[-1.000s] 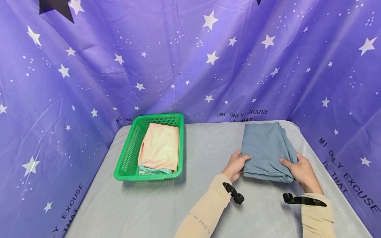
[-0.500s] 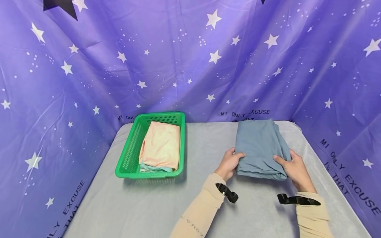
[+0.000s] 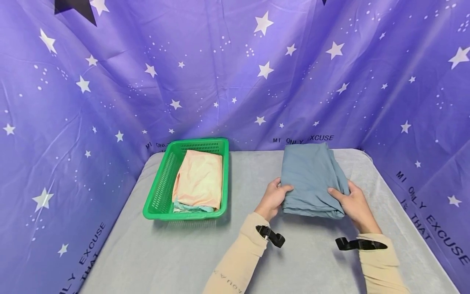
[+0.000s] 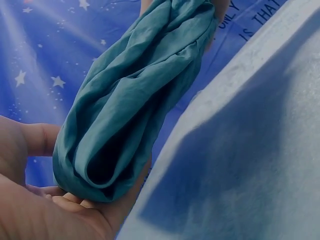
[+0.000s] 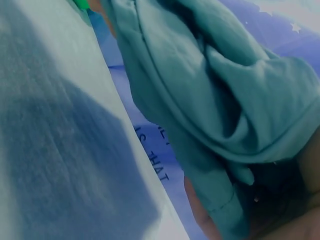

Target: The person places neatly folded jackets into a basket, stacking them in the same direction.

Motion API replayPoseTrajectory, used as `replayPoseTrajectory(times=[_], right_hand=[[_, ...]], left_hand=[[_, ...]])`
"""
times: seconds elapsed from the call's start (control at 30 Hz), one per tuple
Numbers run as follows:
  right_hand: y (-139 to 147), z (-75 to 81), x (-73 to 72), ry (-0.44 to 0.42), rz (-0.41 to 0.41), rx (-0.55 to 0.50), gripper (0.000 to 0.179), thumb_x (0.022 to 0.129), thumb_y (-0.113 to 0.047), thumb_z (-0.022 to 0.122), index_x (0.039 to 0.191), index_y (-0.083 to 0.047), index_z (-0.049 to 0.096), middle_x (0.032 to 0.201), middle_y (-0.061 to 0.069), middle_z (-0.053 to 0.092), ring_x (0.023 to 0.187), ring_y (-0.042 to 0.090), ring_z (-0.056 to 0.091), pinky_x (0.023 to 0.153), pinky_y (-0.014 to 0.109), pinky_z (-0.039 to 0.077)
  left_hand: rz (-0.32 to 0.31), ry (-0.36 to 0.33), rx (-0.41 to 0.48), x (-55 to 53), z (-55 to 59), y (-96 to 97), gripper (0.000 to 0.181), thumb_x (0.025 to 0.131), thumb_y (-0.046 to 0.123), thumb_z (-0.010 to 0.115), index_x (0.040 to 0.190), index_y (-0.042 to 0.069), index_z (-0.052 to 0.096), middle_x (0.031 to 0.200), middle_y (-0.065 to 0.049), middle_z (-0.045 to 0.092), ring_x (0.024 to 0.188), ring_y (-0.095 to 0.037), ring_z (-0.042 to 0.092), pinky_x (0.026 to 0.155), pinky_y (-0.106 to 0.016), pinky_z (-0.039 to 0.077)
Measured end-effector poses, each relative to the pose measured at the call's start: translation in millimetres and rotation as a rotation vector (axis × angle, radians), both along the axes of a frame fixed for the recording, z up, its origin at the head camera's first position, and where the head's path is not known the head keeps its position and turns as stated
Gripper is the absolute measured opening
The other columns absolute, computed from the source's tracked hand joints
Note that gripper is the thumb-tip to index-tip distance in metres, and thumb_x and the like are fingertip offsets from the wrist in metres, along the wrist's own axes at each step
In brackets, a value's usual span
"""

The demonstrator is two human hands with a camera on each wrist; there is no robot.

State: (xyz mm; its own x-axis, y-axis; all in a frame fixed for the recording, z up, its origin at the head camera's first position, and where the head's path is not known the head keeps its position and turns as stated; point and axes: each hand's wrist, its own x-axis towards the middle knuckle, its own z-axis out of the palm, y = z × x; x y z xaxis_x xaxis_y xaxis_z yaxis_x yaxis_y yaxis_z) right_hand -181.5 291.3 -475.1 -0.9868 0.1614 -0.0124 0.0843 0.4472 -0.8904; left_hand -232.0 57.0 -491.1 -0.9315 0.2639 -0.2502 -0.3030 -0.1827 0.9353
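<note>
A folded blue-grey cloth (image 3: 310,177) is held in the air over the right part of the table, several layers thick. My left hand (image 3: 272,199) grips its left edge, thumb on top and fingers underneath. At the opposite edge my right hand (image 3: 353,206) pinches the layers, its thumb lying on the upper face. The left wrist view shows the cloth's rounded fold (image 4: 117,140) resting in the left hand, with a shadow on the table below. In the right wrist view, loose layers (image 5: 215,100) droop near the right hand, whose fingers are mostly hidden.
A green plastic basket (image 3: 153,195) with slotted sides stands on the left of the grey-covered table (image 3: 176,257). Inside lie a folded peach cloth (image 3: 200,177) and, beneath it, a light teal cloth (image 3: 194,208). Purple star-patterned curtains (image 3: 220,73) enclose the back and sides.
Both hands have carried the blue-grey cloth leftward and slightly up in the head view, keeping their grip. The basket and its contents stay in place; the head view shifted slightly.
</note>
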Motion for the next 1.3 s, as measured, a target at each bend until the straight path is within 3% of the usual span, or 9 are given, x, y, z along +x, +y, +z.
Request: replayPoseTrajectory(times=[0.27,0.7,0.9,1.3], right_hand=[[-13.3,5.4,-3.1,0.024,0.033,-0.013,0.066,0.102,-0.034,0.063,0.153,0.001,0.042,0.145,0.026,0.052,0.097,-0.018,0.05,0.083,0.007,0.045],[-30.5,12.0,-14.1,0.02,0.127,-0.027,0.065,0.103,-0.029,0.062,0.156,0.0,0.037,0.151,0.024,0.049,0.107,-0.014,0.045,0.087,0.005,0.04],[-39.8,16.0,-14.5,0.047,0.161,-0.032,0.063,0.103,-0.029,0.062,0.154,0.002,0.039,0.146,0.025,0.052,0.103,-0.015,0.048,0.087,0.007,0.042],[-60.5,18.1,-21.7,0.039,0.224,-0.059,0.064,0.102,-0.029,0.064,0.154,0.0,0.04,0.149,0.022,0.052,0.114,-0.003,0.05,0.093,0.009,0.041]], left_hand=[[-0.007,0.056,0.008,0.7,9.5,-18.9,0.036,0.094,0.01,0.066,0.13,0.007,0.063,0.107,-0.009,0.073,0.083,-0.014,0.067,0.074,-0.029,0.055],[-0.026,0.092,-0.01,0.2,19.7,-48.7,0.044,0.097,0.013,0.064,0.14,0.007,0.057,0.118,-0.013,0.072,0.091,-0.014,0.068,0.082,-0.03,0.056],[0.001,0.117,-0.03,0.9,22.5,-58.9,0.042,0.097,0.011,0.064,0.138,0.004,0.058,0.118,-0.016,0.071,0.09,-0.014,0.067,0.081,-0.03,0.056],[0.0,0.123,-0.048,1.7,32.9,-88.0,0.043,0.1,0.011,0.061,0.141,0.003,0.054,0.115,-0.016,0.071,0.085,-0.012,0.067,0.077,-0.028,0.056]])
